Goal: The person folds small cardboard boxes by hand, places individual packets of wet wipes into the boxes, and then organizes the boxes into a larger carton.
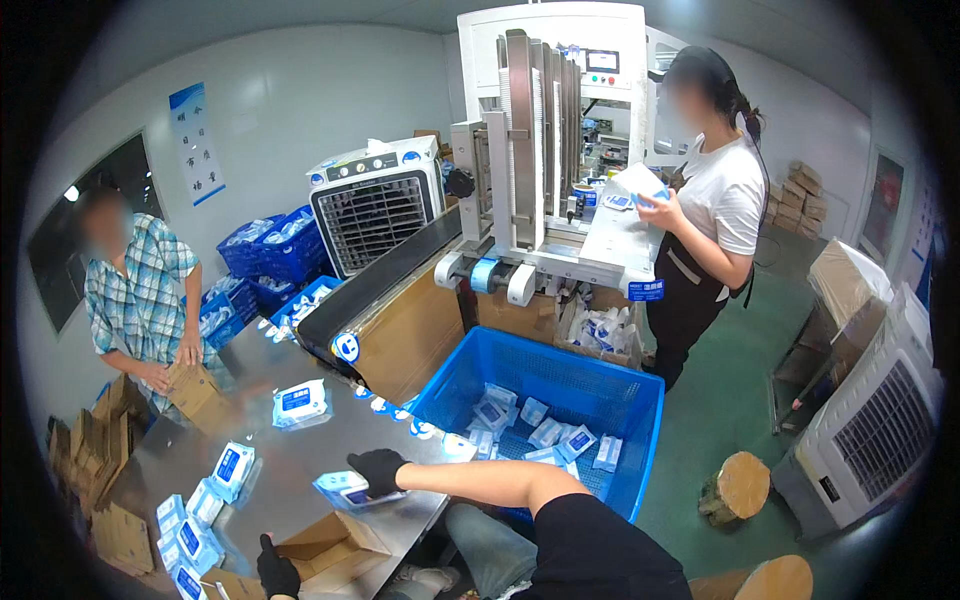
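Packet (336, 484), white and blue, is in right hand (378, 472); left hand (277, 570) grips open brown carton (335, 552).

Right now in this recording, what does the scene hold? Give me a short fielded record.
Left hand: black-gloved, at open carton edge
Right hand: black-gloved, holding white-and-blue pack
Metal table: more packs toward left
Blue crate: loose packs inside
Left co-worker: hands on another carton
Right co-worker: standing beside white machine
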`<state>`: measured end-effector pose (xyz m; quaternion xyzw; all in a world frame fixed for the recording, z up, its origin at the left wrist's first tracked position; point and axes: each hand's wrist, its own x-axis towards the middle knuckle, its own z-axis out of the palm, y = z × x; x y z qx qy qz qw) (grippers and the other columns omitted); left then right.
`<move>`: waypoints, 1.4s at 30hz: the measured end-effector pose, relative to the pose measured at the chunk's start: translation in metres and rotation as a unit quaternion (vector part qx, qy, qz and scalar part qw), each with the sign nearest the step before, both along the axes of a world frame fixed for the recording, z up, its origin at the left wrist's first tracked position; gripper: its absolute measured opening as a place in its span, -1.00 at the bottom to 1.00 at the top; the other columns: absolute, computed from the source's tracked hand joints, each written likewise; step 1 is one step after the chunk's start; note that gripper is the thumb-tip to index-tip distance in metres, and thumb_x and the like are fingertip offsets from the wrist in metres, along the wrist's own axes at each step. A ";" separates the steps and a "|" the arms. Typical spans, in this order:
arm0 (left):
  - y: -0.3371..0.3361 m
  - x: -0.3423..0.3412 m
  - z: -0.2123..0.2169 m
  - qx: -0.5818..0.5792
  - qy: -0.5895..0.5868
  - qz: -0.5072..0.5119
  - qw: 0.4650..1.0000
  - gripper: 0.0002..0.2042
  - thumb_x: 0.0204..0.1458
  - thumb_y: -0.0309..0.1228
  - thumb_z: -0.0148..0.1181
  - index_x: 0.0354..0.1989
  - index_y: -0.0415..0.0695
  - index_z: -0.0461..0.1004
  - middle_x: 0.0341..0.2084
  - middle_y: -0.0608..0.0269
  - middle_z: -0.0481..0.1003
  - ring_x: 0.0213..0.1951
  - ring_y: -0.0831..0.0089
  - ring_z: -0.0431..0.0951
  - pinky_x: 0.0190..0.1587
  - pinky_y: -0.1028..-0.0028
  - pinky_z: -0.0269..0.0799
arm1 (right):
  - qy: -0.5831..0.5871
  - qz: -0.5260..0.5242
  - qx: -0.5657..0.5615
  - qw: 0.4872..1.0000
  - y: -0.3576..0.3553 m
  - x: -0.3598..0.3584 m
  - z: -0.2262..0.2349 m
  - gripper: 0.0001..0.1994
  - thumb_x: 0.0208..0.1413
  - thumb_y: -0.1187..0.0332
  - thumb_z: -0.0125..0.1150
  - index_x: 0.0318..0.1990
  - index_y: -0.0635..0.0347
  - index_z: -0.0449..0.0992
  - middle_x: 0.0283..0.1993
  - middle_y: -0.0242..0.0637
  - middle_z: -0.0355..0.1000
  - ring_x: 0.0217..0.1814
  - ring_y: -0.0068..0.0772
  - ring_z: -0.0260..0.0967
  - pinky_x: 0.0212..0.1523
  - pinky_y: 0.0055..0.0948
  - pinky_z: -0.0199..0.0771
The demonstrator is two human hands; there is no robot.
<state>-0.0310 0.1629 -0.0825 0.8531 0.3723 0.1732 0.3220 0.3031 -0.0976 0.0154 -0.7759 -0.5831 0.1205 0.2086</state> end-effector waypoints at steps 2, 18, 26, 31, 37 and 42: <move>-0.070 0.044 0.048 0.074 0.072 0.026 0.994 -0.51 0.21 -0.08 -0.15 -0.02 -0.31 0.45 -0.33 0.01 0.58 -0.54 0.42 0.33 -0.56 0.49 0.22 | 0.039 -0.032 0.069 0.996 -0.016 0.000 0.023 -0.26 -0.23 0.00 0.38 0.11 0.13 0.25 -0.06 0.05 0.45 -0.02 0.11 0.42 -0.06 -0.05 0.41; -0.090 0.046 0.083 -0.323 -0.179 -0.075 0.926 -0.47 -0.06 -0.44 0.21 0.15 -0.22 0.27 -0.03 0.09 0.41 0.01 0.31 0.44 0.06 0.39 0.36 | -0.053 0.211 0.175 0.960 -0.035 -0.074 0.024 -0.43 0.04 0.27 0.23 0.26 -0.29 0.30 -0.11 -0.11 0.38 -0.11 -0.02 0.36 -0.12 -0.11 0.35; -0.092 -0.024 0.082 0.029 0.017 0.054 0.998 -0.48 -0.04 -0.28 0.16 0.09 -0.34 0.35 -0.07 -0.28 0.47 0.03 -0.05 0.47 0.07 0.21 0.38 | 0.010 0.199 0.309 0.930 -0.024 -0.128 0.035 -0.53 -0.06 0.03 0.31 -0.09 0.19 0.49 -0.08 -0.02 0.44 0.01 0.01 0.35 0.06 -0.06 0.27; -0.153 -0.030 0.158 -0.134 0.096 0.087 0.982 -0.56 0.06 -0.17 0.14 -0.15 -0.41 0.40 -0.52 -0.12 0.55 -0.64 0.32 0.59 -0.46 0.32 0.50 | -0.152 0.229 0.235 0.932 0.032 -0.129 0.010 -0.90 -0.13 0.38 0.21 -0.40 0.12 0.51 -0.33 -0.16 0.47 -0.17 -0.13 0.41 0.16 -0.06 0.24; -0.204 -0.153 0.176 0.055 0.118 0.203 0.970 -0.44 0.09 -0.13 0.12 0.19 -0.19 0.22 -0.49 -0.05 0.55 -0.39 0.00 0.57 -0.31 0.11 0.46 | -0.180 0.422 0.268 0.847 0.167 -0.235 0.019 -0.67 -0.31 0.34 0.38 -0.28 0.04 0.49 -0.23 -0.28 0.48 0.01 -0.12 0.39 0.25 0.12 0.06; -0.273 -0.251 0.238 0.144 0.088 0.338 0.926 -0.66 0.05 -0.27 0.21 -0.03 -0.13 0.47 -0.34 0.03 0.55 -0.27 0.07 0.57 -0.16 0.25 0.46 | -0.249 0.458 0.177 0.835 0.206 -0.248 0.027 -0.70 -0.36 0.27 0.44 -0.38 0.05 0.54 -0.36 -0.20 0.49 -0.10 -0.11 0.43 0.20 0.03 0.19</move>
